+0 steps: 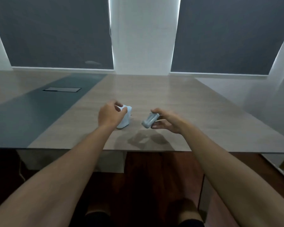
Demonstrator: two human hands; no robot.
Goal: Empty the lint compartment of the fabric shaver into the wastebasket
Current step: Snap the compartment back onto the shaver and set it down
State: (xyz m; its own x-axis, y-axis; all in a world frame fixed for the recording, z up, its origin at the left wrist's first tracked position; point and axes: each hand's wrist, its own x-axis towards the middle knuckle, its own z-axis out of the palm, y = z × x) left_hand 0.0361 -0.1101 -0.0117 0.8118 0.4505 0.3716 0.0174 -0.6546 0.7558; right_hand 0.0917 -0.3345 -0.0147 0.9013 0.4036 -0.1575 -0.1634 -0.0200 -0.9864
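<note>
My left hand (109, 114) grips the white body of the fabric shaver (125, 117), which stands on the wooden table (154, 95); my fingers close around its top. My right hand (166, 122) holds a grey translucent lint compartment (149, 120) just above the table, tilted with its lower end toward the shaver. The two parts are apart, with a gap of table between them. No wastebasket is in view.
A dark grey strip (39, 108) with a rectangular cable hatch (62, 89) runs along the table's left side. The table's near edge lies below my forearms, with dark wood floor (154, 177) underneath. Dark window blinds (56, 30) hang behind the table.
</note>
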